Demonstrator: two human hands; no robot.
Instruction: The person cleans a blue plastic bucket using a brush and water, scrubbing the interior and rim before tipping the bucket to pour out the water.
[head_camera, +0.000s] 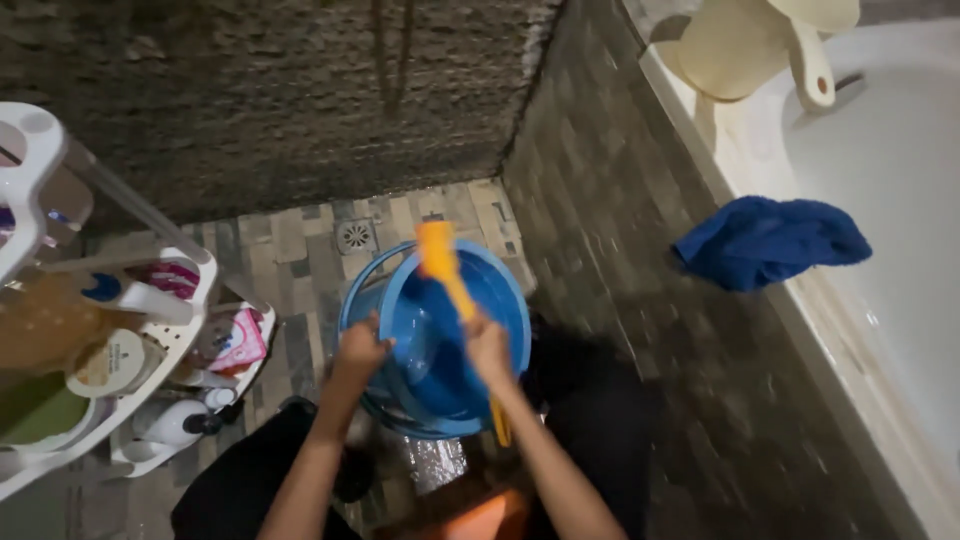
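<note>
- Blue basin (440, 370) sits tilted on a blue bucket (362, 300) on the tiled floor (300, 250), between the person's knees.
- White shelf rack (150, 340) of bottles stands just left; a blue towel (765, 240) hangs on the tub edge (850, 330).
- Left hand (358, 350) is clamped on the basin rim.
- Right hand (488, 350) is closed around an orange brush (440, 262) inside the basin.
- Floor looks wet, so hard scrubbing could probably slide the basin off.

A round blue plastic basin (440, 345) sits tilted inside a blue bucket (362, 300) at centre, near the floor drain (354, 236) beyond it. Left stands a white plastic shelf rack (150, 360) — bottles on it. Far right, a blue cloth (765, 240) lies on the white bathtub rim (850, 340).
</note>
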